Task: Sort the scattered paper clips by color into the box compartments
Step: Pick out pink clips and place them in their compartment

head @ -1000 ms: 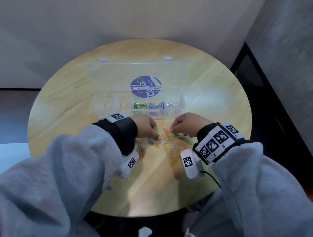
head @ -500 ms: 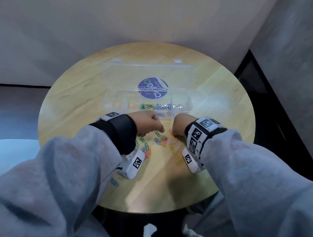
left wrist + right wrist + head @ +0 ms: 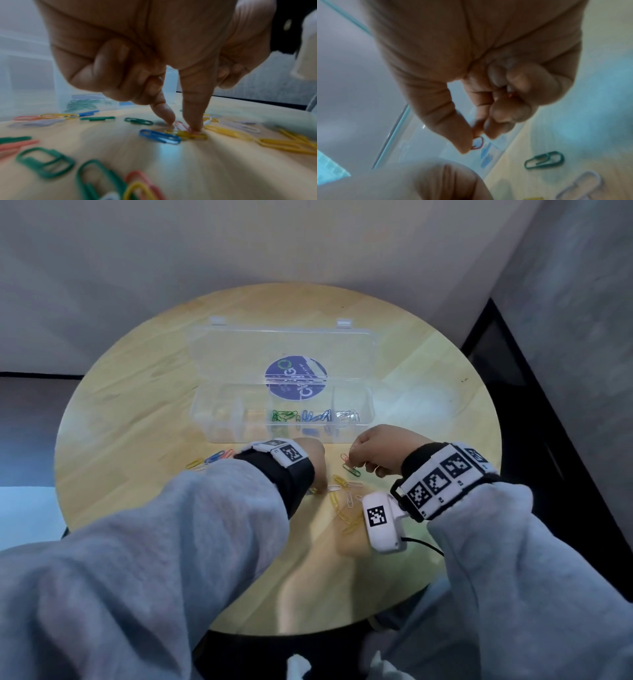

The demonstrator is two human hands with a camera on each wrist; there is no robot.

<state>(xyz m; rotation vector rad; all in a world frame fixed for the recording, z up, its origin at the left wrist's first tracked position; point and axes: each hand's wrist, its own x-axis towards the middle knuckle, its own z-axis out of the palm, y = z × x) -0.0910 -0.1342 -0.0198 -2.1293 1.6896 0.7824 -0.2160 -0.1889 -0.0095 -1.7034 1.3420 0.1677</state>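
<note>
Clear box (image 3: pixel 219 419) open on the bench (image 3: pixel 137 392), lid flat behind. Green clips (image 3: pixel 283 416), blue clips (image 3: pixel 318 416) and white clips (image 3: pixel 347 415) in three adjoining compartments; left ones unclear. Loose clips (image 3: pixel 342 498) scattered just in front. Left hand (image 3: pixel 154 54): thumb and forefinger down on a pink clip (image 3: pixel 181 125). Right hand (image 3: pixel 488 67) pinches a red clip (image 3: pixel 477 144).

We see a round wooden table (image 3: pixel 144 412) against a pale wall (image 3: pixel 239 244) at twelve o'clock, a dark cabinet (image 3: pixel 548 440) at three o'clock.
</note>
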